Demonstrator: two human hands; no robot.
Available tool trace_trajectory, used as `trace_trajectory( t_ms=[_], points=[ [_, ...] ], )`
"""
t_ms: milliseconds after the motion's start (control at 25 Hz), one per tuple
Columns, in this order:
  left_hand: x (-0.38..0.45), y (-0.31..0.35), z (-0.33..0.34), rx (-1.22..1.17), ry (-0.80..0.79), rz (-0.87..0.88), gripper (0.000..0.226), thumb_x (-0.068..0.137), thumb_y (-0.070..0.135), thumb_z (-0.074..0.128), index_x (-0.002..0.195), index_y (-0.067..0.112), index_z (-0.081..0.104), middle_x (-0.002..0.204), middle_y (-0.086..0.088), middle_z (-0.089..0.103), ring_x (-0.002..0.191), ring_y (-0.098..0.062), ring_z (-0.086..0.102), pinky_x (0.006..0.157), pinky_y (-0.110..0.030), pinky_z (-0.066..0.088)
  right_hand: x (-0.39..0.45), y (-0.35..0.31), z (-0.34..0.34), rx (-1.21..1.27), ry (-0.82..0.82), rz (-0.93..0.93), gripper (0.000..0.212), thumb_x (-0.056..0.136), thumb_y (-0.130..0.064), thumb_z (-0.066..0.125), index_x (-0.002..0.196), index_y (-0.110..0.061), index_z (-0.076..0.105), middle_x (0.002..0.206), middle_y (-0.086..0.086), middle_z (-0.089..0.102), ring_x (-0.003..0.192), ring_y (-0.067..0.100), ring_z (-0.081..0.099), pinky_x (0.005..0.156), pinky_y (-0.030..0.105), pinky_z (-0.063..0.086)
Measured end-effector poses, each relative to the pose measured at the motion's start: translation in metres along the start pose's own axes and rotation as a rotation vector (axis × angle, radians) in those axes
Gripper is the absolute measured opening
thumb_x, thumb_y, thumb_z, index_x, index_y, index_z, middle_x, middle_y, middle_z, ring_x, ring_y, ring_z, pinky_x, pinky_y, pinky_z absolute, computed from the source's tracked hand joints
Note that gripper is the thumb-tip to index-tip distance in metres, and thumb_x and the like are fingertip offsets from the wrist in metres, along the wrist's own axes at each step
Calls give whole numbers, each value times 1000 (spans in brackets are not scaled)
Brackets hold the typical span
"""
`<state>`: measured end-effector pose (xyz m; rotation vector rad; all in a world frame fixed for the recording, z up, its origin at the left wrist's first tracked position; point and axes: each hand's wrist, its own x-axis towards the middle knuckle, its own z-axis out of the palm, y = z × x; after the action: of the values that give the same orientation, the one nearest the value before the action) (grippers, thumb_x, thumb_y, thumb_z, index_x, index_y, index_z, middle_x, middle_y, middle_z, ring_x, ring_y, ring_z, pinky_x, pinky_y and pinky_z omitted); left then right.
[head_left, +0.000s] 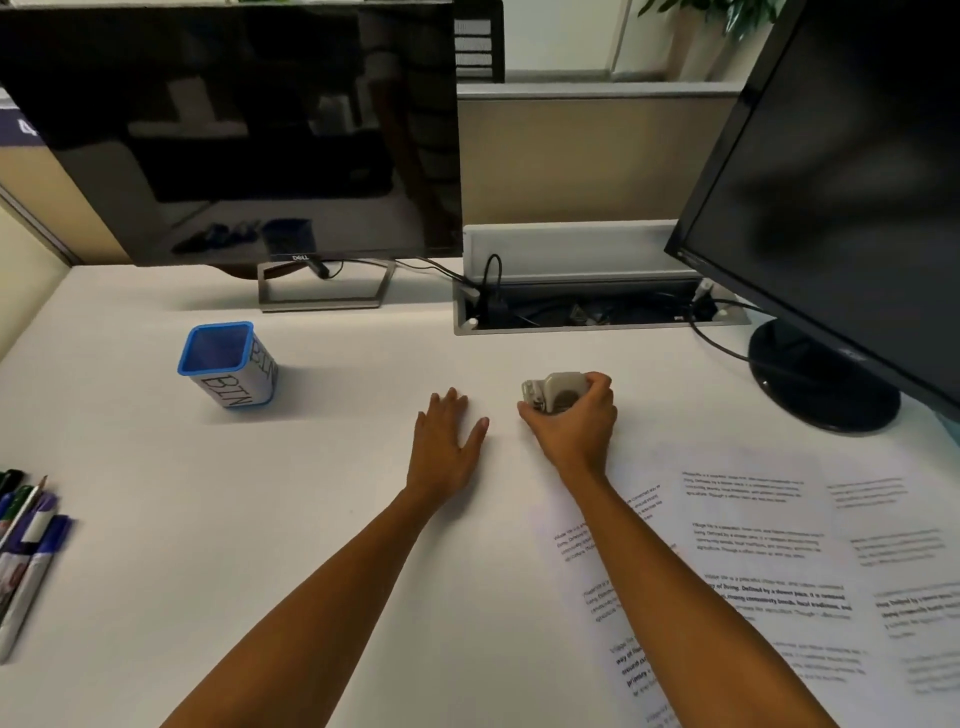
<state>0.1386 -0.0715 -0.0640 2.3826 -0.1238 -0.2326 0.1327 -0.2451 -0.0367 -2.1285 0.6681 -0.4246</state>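
The right hand (571, 423) curls round the rear of the grey stapler (551, 391), which sits mid-counter (337, 519), with the printed sheets (753, 545) at its 5 o'clock. The left hand (447, 439) lies flat and empty at its 9 o'clock. With so shallow a grip, a hasty lift could let the stapler tip out or its mouth nip a fingertip.

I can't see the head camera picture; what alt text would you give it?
A person's right hand grips a small grey metal stapler-like tool on a white desk, while the left hand rests flat beside it. A blue-rimmed square cup labelled BIN stands to the left, printed paper sheets lie to the right, and two dark monitors stand behind.
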Motion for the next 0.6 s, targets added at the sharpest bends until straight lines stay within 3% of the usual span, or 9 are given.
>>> trace_trajectory(
  t_ms=[160, 400, 600],
  points=[
    [-6, -9, 15, 353, 36, 139, 71, 99, 60, 24, 158, 25, 10, 166, 6, 0, 153, -15, -9, 125, -39, -3, 39, 11, 14, -57, 35, 48, 89, 55, -45, 89, 122, -15, 39, 124, 9, 54, 112, 30, 50, 93, 45, 49],
    [-3, -4, 17, 458, 55, 136, 70, 98, 61, 19, 158, 27, 6, 167, 6, -1, 153, -16, -10, 124, -46, 1, 74, 16, 38, -39, 58, 3, 90, 60, -43, 89, 129, -15, 38, 131, 9, 50, 118, 29, 47, 98, 46, 49],
    [-2, -6, 19, 456, 66, 130, 70, 98, 61, 19, 158, 28, 5, 167, 7, -3, 152, -14, -11, 124, -46, 1, 85, 18, 47, -39, 83, -15, 90, 61, -53, 84, 129, -17, 37, 130, 8, 52, 117, 26, 49, 95, 46, 52]
  ],
)
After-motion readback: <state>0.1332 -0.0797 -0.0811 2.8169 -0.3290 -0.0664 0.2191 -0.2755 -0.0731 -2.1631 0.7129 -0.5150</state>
